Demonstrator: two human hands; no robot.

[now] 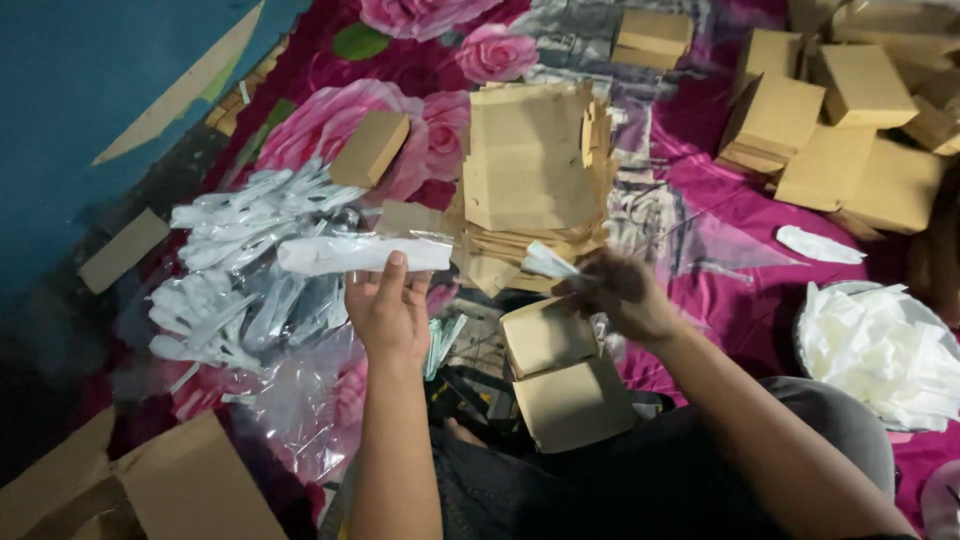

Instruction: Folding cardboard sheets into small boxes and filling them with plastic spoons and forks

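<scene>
A magenta cloth printed with large pink roses (pixel 330 120) covered the floor, and a blue wall (pixel 90 90) rose at the far left. Flat brown paper envelopes (pixel 530 160) lay stacked at the middle of the cloth, with small brown cardboard boxes (pixel 850 110) heaped at the upper right. A pile of white plastic cutlery in clear wrappers (pixel 240 270) spread at the left, and a round bowl of white folded napkins (pixel 880 350) sat at the right edge. The left hand (pixel 388 310) pinched a long clear-wrapped white cutlery packet (pixel 360 253), held level above the pile. The right hand (pixel 622 295), blurred, closed its grip on a small white folded piece (pixel 545 262) near the envelopes.
</scene>
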